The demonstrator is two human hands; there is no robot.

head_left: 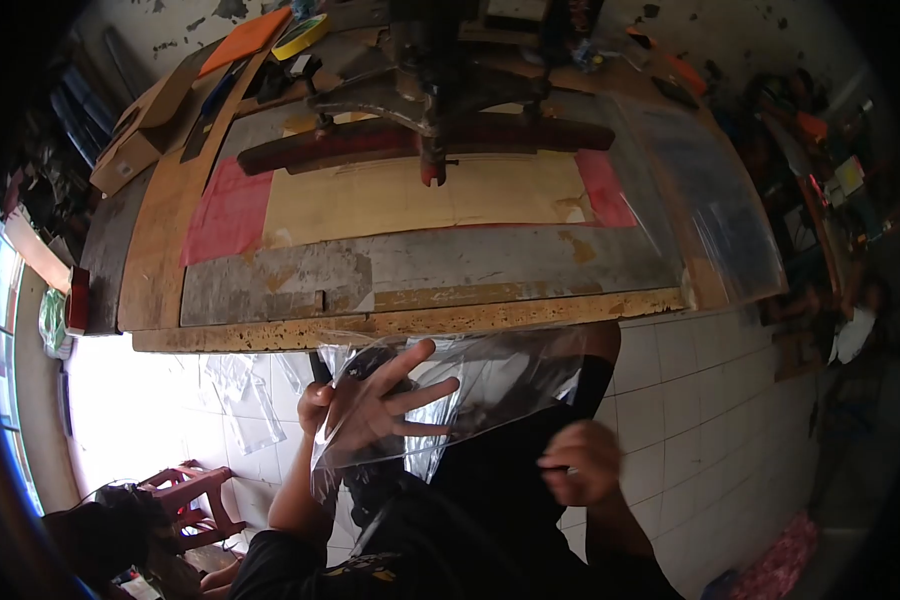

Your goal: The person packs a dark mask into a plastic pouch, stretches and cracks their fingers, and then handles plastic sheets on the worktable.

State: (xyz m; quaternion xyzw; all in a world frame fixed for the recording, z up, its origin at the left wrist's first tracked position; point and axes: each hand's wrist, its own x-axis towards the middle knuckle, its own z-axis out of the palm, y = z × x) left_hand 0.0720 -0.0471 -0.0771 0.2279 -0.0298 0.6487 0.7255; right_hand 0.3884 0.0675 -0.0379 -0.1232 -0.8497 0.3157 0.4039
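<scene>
A clear plastic sheet or bag (510, 375) hangs just below the table's front edge. My left hand (385, 405) is palm up, its fingers spread and seen through the plastic. The thumb lies at the plastic's left side, beside a small dark object I cannot make out. To the right and apart from the plastic, my right hand (582, 463) is slightly blurred, with its fingers curled together; whatever may be between them is too small to name. On the table ahead lies a cream sheet (420, 200) with pink ends, under a dark red metal bar (350, 150).
The worn wooden table edge (410, 322) runs across in front of me. Clear plastic sheets (720, 220) lie at the table's right. A cardboard box (135, 150) and yellow tape roll (300, 36) are at the left. More plastic (250, 405) and a red stool (195, 500) are below left.
</scene>
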